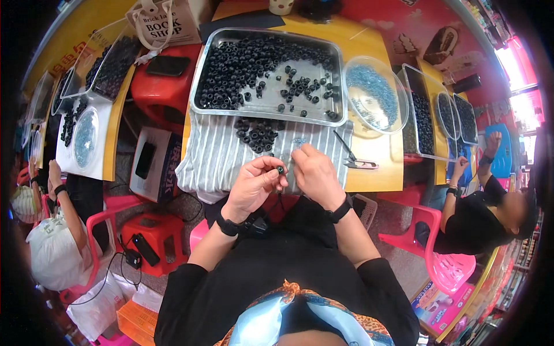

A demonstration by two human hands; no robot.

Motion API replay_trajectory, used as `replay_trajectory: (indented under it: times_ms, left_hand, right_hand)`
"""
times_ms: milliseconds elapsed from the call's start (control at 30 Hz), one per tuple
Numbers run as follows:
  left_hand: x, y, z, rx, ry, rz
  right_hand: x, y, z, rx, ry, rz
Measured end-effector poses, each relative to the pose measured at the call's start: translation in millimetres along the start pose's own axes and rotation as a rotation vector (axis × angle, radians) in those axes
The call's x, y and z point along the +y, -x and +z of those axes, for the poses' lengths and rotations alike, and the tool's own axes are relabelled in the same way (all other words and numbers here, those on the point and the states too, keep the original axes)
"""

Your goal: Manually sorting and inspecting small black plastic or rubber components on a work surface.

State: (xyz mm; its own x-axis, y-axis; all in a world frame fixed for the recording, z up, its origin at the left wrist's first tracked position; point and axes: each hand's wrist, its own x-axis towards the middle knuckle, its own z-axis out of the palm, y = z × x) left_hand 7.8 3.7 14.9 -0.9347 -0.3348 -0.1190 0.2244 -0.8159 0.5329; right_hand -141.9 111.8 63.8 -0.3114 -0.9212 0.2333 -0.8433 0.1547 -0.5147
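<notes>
Where we find the dark bead [280, 170]: pinched at the fingertips of the left hand [253, 183], the nearer one, just left of the right hand [317, 176].
How its hole faces: upward, toward us.
Right grip: fingers curled; we cannot tell whether anything is held.

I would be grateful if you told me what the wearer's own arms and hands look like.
The left hand and right hand are ungloved. A black band circles the left wrist, and another dark band the right. Both forearms are uncovered below short, plain black sleeves.
</notes>
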Motion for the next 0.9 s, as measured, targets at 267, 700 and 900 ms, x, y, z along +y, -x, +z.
replay_trajectory:
  times_ms: [267,700,900]
  left_hand:
    - [5,4,6,0.105,-0.066,-0.016]
    - [-4,-3,6,0.088,-0.124,0.001]
    - [-1,-1,11,0.097,-0.112,0.021]
  right_hand:
    - [-4,6,-5,0.094,-0.338,0.028]
    - [-16,19,1,0.124,-1.142,0.250]
    - [-16,20,4,0.138,-1.147,0.230]
